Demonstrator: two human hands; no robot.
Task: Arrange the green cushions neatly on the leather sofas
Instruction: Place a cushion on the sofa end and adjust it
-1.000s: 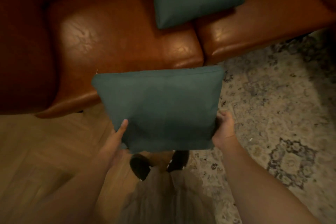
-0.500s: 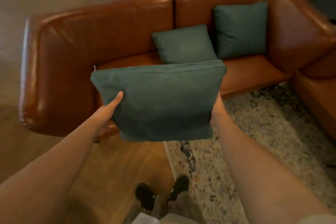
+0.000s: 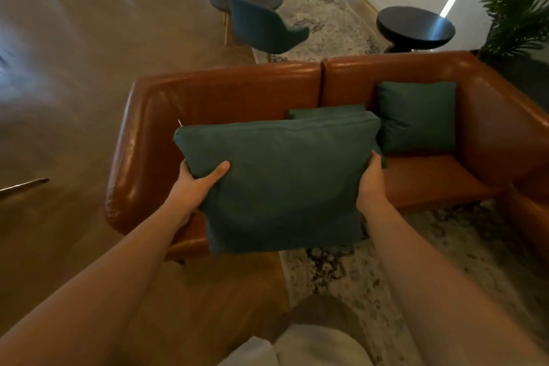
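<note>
Before the leather sofa (image 3: pixel 225 92), at its bare left seat: green cushion (image 3: pixel 279 184), raised since a second ago. Left hand (image 3: pixel 197 184) and right hand (image 3: pixel 370 184) grip its sides, fingers curled behind. Placement there likely comes next.

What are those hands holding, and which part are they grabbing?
A green cushion. The left hand grips its left edge, thumb across the front; the right hand grips its right edge.

The held cushion (image 3: pixel 279 184) hung before the sofa (image 3: pixel 225 92), left hand (image 3: pixel 197 184) and right hand (image 3: pixel 370 184) gripping its sides. Behind it a second cushion (image 3: pixel 326 111) sat on the seat, with a third cushion (image 3: pixel 417 116) against the backrest to its right.
</note>
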